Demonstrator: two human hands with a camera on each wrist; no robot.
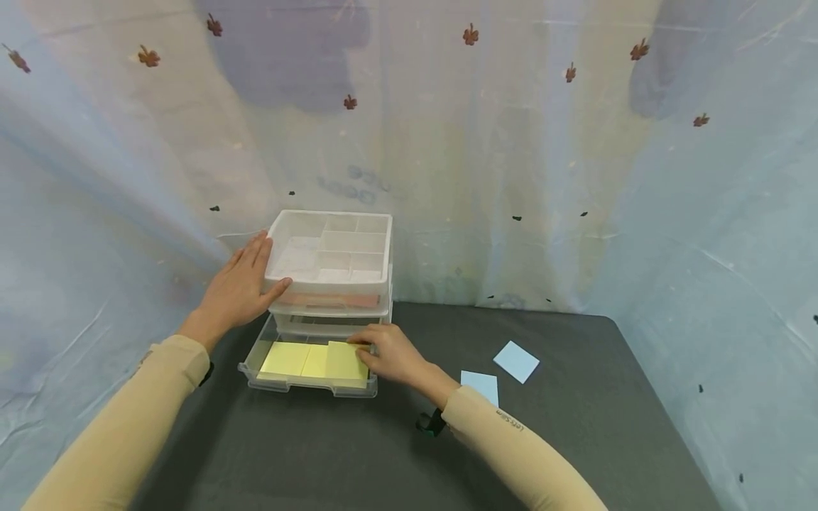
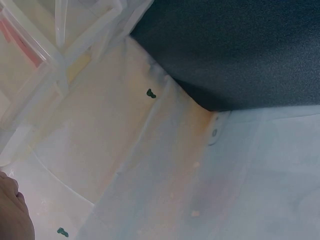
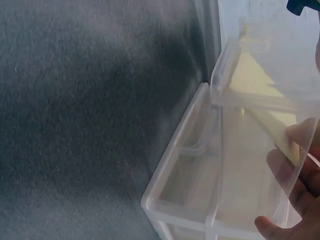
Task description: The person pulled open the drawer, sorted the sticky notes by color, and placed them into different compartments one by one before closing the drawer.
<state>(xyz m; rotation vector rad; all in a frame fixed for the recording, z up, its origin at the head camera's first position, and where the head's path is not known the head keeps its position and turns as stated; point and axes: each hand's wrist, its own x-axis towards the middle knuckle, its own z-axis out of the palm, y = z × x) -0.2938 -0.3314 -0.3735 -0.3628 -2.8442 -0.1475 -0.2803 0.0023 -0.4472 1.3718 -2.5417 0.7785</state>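
Note:
A small clear plastic drawer unit (image 1: 354, 241) stands on the table, its bottom drawer (image 1: 309, 385) pulled out towards me. My left hand (image 1: 239, 287) rests against the unit's upper left side, fingers straight and thumb at the front corner. Inside the pulled-out drawer, yellow sticky notes (image 1: 285, 358) lie side by side. At the drawer's right end, my right hand (image 1: 393, 355) pinches a yellow sticky note pad (image 1: 345, 360) between thumb and fingers. The right wrist view shows this pale yellow pad (image 3: 260, 85) tilted behind the clear drawer wall, with fingertips at its lower end.
Two light blue sticky note pads (image 1: 516, 361) lie on the dark table (image 1: 575, 426), right of the unit; my right sleeve partly covers the nearer one. An orange-pink item (image 1: 329, 299) shows through an upper drawer. A patterned plastic curtain (image 1: 447, 177) hangs behind.

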